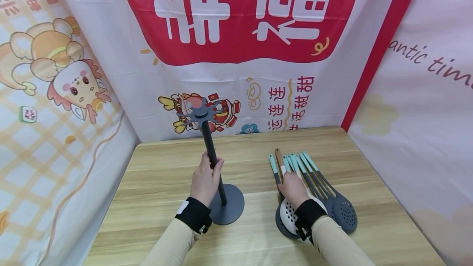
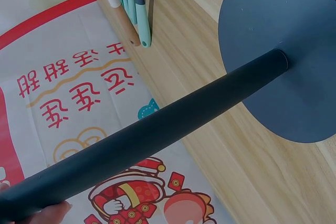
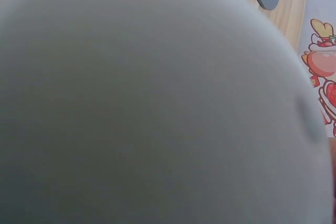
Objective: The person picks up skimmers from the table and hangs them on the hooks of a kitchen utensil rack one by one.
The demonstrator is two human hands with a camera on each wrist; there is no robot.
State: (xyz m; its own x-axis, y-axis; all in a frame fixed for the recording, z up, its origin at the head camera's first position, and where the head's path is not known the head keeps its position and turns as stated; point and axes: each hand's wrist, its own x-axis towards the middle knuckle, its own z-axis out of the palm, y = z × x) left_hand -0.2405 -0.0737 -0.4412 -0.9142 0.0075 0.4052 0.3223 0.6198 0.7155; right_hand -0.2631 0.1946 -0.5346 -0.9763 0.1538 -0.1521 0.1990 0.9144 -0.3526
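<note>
My left hand grips the pole of a dark grey utensil stand, which has a round base and a many-armed hook top. The base is on the table; the pole crosses the left wrist view diagonally. At the right, my right hand holds a white skimmer by its handle, white with a brown end. The skimmer's holed head shows beneath the wrist, partly hidden. A pale rounded surface fills most of the right wrist view, blurred and very close. Several grey utensils with mint handles lie around this hand.
A grey slotted turner lies outermost on the right of the group. The wooden table meets a printed cloth at the back, with more cloth hanging at the left and right sides.
</note>
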